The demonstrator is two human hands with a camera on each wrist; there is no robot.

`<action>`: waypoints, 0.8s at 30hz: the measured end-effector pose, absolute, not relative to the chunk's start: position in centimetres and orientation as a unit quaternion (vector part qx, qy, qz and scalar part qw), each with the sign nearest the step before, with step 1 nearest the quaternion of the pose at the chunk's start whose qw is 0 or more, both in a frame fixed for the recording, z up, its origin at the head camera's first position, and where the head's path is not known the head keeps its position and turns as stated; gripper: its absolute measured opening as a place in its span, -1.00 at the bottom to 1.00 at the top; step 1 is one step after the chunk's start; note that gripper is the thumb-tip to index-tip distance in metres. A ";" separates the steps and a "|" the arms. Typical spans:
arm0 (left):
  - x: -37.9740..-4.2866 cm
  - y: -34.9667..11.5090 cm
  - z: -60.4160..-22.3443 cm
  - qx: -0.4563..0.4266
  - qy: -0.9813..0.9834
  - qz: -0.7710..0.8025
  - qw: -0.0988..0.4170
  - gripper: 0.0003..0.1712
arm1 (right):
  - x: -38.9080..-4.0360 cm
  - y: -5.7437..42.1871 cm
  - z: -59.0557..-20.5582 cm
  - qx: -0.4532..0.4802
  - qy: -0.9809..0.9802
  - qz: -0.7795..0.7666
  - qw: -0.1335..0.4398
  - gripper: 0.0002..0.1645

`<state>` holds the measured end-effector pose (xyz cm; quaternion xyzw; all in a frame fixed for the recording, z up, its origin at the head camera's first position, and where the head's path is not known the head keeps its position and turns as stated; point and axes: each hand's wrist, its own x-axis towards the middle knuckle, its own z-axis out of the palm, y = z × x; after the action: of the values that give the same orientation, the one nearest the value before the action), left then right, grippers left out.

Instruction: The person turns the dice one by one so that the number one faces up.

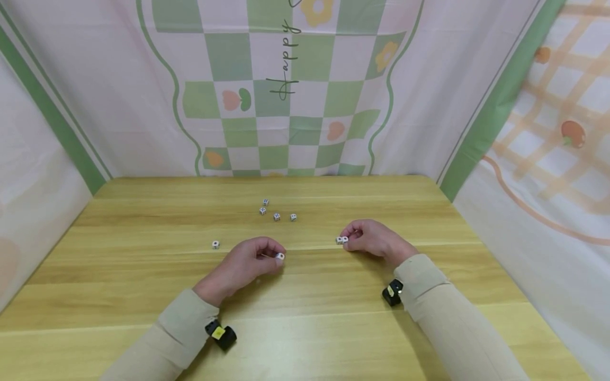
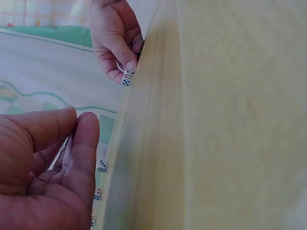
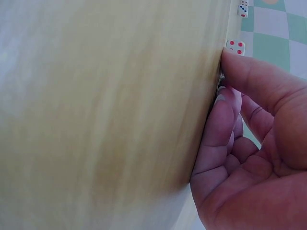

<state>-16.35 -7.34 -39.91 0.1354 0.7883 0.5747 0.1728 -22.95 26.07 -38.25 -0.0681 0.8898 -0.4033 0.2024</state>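
Observation:
My left hand pinches a small white die between thumb and fingertips, just above the wooden table. In the left wrist view that die is hidden behind the fingers. To the right, my right hand has its thumb and fingers around a white die. A second die sits against its left side. Both of these dice rest on the table, side by side. The right wrist view shows red pips on a die by the right thumb tip.
Several loose dice lie beyond the hands, among them one die to the right and one farthest back. Another die lies alone left of my left hand. A patterned cloth hangs behind the wooden table.

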 end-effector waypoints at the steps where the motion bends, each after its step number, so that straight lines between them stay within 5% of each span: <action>1: -16.3 -7.3 -39.9 0.137 0.788 0.574 0.172 -0.74 | -23.0 26.1 -38.3 -0.068 0.890 -0.403 0.203 -0.72; 24: -16.5 -7.5 -40.1 0.137 0.786 0.577 0.173 -0.70 | -23.2 26.2 -38.5 -0.067 0.888 -0.408 0.199 -0.73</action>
<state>-16.45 -7.48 -40.14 0.1370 0.7863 0.5771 0.1727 -23.16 26.17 -38.50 -0.0667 0.8884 -0.4082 0.1989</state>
